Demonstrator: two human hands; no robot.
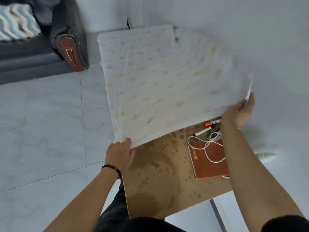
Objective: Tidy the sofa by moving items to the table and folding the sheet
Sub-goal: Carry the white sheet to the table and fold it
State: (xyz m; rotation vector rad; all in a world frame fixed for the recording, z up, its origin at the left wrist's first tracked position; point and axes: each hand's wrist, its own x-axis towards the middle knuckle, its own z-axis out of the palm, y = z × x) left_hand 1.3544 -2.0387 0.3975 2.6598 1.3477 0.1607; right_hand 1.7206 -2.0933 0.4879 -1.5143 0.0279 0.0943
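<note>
While folded sheet (pixel 160 84) lies spread over far part of table (pixel 155 186), both hands pinch its near corners: left hand (pixel 119 155) at near-left corner, right hand (pixel 238 112) at near-right. Sheet: white, crinkled, pastel flecks, roughly square. Table: brown, mottled, flat. On it: orange notebook (pixel 209 162), white looped cable (pixel 207 146), markers (pixel 211 123). Dark sofa (pixel 33 54), zigzag cushion (pixel 16 24) far left.

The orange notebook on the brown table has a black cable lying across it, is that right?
Not quite. In the head view the cable looping across the orange notebook on the brown table is white, not black.
</note>
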